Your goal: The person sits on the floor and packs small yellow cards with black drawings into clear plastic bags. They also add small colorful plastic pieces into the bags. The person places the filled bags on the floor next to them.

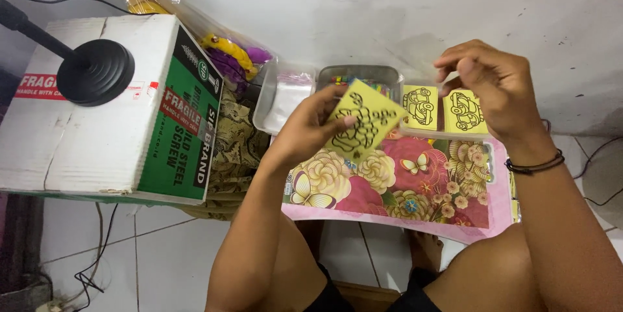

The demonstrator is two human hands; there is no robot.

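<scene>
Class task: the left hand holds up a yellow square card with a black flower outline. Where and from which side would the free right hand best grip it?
Pinch the yellow flower card at its bare right corner, coming from the right. The left hand covers its left edge, and the card stands tilted like a diamond, so that corner points toward the right hand.

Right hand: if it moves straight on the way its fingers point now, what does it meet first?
Probably the yellow car cards in the clear tray: the right hand curls down just above them. Depth is unclear.

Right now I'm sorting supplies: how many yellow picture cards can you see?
3. One yellow card is held up in the left hand; two car cards lie side by side under the right hand. More may be hidden beneath.
</scene>
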